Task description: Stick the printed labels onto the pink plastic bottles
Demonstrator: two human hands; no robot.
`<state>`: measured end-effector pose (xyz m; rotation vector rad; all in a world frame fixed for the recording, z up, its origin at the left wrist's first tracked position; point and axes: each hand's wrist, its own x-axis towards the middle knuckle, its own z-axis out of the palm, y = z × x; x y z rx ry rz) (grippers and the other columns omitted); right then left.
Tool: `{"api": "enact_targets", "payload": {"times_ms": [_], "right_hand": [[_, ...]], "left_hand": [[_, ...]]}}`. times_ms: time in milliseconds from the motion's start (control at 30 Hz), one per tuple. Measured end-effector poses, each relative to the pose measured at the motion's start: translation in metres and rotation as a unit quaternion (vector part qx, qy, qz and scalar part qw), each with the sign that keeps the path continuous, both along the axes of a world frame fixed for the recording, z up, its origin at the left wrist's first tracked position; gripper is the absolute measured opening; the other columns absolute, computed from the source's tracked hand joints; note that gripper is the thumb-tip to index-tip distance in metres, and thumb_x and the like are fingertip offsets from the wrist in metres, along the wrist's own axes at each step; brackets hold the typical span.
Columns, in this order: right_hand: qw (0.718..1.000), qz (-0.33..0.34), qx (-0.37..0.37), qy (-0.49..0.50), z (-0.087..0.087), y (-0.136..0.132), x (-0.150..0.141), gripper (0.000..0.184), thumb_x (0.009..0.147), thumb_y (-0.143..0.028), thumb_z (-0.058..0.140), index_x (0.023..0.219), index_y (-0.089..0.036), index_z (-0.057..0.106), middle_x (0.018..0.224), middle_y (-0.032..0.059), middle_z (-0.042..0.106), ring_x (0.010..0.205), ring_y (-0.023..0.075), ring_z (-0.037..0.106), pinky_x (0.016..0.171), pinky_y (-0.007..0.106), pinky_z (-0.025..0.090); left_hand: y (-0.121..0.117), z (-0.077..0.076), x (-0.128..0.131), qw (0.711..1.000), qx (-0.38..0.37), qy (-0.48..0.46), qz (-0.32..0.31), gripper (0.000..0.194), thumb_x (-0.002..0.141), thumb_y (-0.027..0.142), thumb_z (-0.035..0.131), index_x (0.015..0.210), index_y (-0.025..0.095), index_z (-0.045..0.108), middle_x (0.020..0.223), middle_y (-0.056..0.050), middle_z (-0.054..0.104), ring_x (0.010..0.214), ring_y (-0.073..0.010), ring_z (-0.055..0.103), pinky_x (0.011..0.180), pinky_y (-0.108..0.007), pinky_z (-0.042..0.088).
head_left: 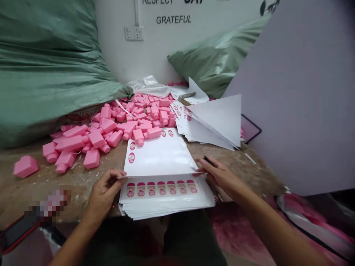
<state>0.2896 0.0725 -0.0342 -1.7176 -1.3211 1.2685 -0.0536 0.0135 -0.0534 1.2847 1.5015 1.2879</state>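
Head view: left hand (107, 195) pinches the lifted top label sheet (159, 155) off the label stack (166, 199); right hand (220, 177) at the stack's right edge, grip unclear, dark item (208, 160) in fingers hard to make out; pink plastic bottles (111, 129) beyond the stack, blurred patch (47, 203) left of it

The top sheet of a stack of printed label sheets (166, 195) is pinched at its left edge by the left hand (105, 195). Its right edge is touched by the right hand (219, 175), in which a small black object (208, 160) is held. The stack is laid on a worn, stained worktop (69, 181). Just beyond it, pink plastic bottles (111, 129) are heaped loosely against a green woven sack (47, 70), and further white sheets (210, 123) are fanned out to the right.
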Motion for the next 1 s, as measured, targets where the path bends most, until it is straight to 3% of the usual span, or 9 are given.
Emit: {"api": "enact_targets", "payload": {"times_ms": [233,333,467,533,633,733,867,933,1000], "right_hand": [[0.995,0.094,0.025,0.007,0.023,0.038,-0.019,0.025,0.069,-0.034,0.059,0.089,-0.02,0.066,0.065,0.0005,0.062,0.048,0.0111,0.043,0.045,0.023,0.031],[0.991,0.116,0.065,-0.021,0.055,0.052,-0.036,0.024,0.064,-0.027,0.06,0.085,-0.018,0.067,0.063,-0.001,0.058,0.054,0.0122,0.048,0.05,0.024,0.035],[0.977,0.157,0.12,-0.075,0.105,0.065,-0.051,0.019,0.063,-0.02,0.061,0.079,-0.02,0.072,0.068,-0.0022,0.06,0.061,0.0114,0.051,0.055,0.022,0.037],[0.973,0.158,0.125,-0.112,0.121,0.071,-0.045,0.019,0.06,-0.015,0.061,0.074,-0.021,0.072,0.063,-0.0025,0.06,0.057,0.0114,0.051,0.051,0.022,0.035],[0.973,0.131,0.109,-0.152,0.126,0.081,-0.017,0.019,0.059,-0.014,0.059,0.071,-0.02,0.072,0.056,-0.0015,0.059,0.047,0.0124,0.05,0.044,0.023,0.035],[0.978,0.093,0.111,-0.147,0.121,0.081,0.02,0.021,0.063,-0.017,0.058,0.077,-0.02,0.073,0.062,0.0006,0.065,0.048,0.0141,0.055,0.044,0.024,0.041],[0.987,0.055,0.111,-0.1,0.119,0.055,0.055,0.024,0.075,-0.026,0.057,0.091,-0.019,0.072,0.069,0.0054,0.068,0.051,0.0181,0.062,0.046,0.028,0.048],[0.991,0.046,0.105,-0.067,0.122,0.039,0.065,0.027,0.083,-0.033,0.055,0.1,-0.02,0.071,0.069,0.0065,0.069,0.05,0.0198,0.064,0.046,0.03,0.05],[0.994,0.036,0.102,-0.014,0.123,0.025,0.074,0.026,0.085,-0.036,0.058,0.103,-0.022,0.072,0.067,0.0069,0.069,0.046,0.0208,0.064,0.042,0.029,0.048]], "left_hand": [[-0.007,-0.007,0.003,1.0,-0.017,-0.02,-0.001,0.032,0.073,0.046,0.069,0.072,0.019,0.052,0.1,-0.009,0.069,0.093,-0.0212,0.067,0.081,-0.033,0.055],[-0.011,-0.014,0.002,0.999,-0.037,0.026,-0.002,0.039,0.073,0.045,0.069,0.099,0.019,0.058,0.12,-0.013,0.065,0.101,-0.0248,0.068,0.086,-0.038,0.056],[-0.013,-0.018,0.008,0.986,-0.046,0.161,0.0,0.071,0.076,0.046,0.067,0.137,0.021,0.043,0.131,-0.016,0.06,0.102,-0.0277,0.069,0.09,-0.045,0.055],[-0.014,-0.022,0.01,0.981,-0.027,0.193,-0.01,0.071,0.08,0.043,0.063,0.142,0.022,0.038,0.134,-0.016,0.059,0.103,-0.0272,0.069,0.089,-0.045,0.056],[-0.016,-0.032,0.009,0.975,-0.004,0.223,0.0,0.067,0.084,0.042,0.058,0.144,0.023,0.036,0.127,-0.013,0.064,0.102,-0.0259,0.069,0.087,-0.044,0.057],[-0.018,-0.038,0.003,0.97,0.021,0.243,-0.011,0.052,0.083,0.043,0.059,0.132,0.028,0.054,0.123,-0.008,0.067,0.104,-0.0264,0.069,0.09,-0.042,0.057],[-0.021,-0.017,0.012,0.984,0.033,0.172,-0.028,0.038,0.081,0.046,0.061,0.115,0.03,0.066,0.127,-0.005,0.065,0.116,-0.0269,0.062,0.1,-0.039,0.05],[-0.02,0.002,0.033,0.997,-0.035,0.063,-0.03,0.047,0.079,0.054,0.06,0.116,0.025,0.065,0.124,-0.009,0.066,0.112,-0.0274,0.063,0.096,-0.038,0.051],[-0.015,0.018,0.06,0.982,-0.149,-0.081,-0.079,0.06,0.078,0.062,0.058,0.119,0.019,0.061,0.118,-0.013,0.067,0.105,-0.0269,0.065,0.091,-0.039,0.053]]}}
